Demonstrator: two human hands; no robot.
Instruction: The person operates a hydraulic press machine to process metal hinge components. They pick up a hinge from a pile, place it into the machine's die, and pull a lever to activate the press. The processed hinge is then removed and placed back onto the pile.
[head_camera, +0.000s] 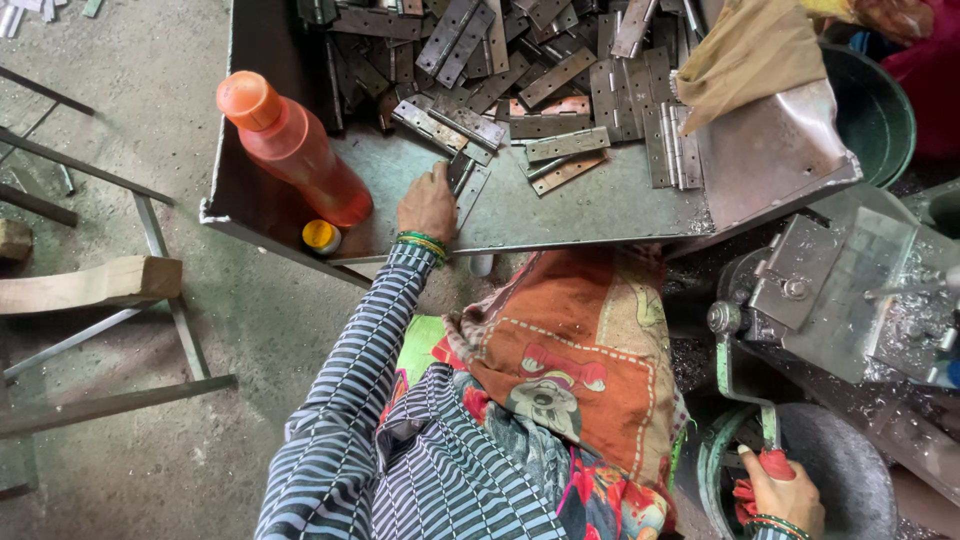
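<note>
Left hand (428, 205) fingertips hidden among hinges (470, 185); right hand (785, 495) cut by bottom edge, red handle (775, 465) mostly covered.

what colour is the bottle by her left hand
Orange bottle, orange cap; head view.

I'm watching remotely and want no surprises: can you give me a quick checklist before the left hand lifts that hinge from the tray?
1. Left hand on a hinge at the pile's near edge: ok.
2. Grip closed around the hinge: cannot tell, fingers hidden.
3. Orange bottle lies apart from the hand: ok.
4. Right hand on the red handle: ok.
5. Hinge free of neighbouring hinges: not ok, it touches others.
</note>
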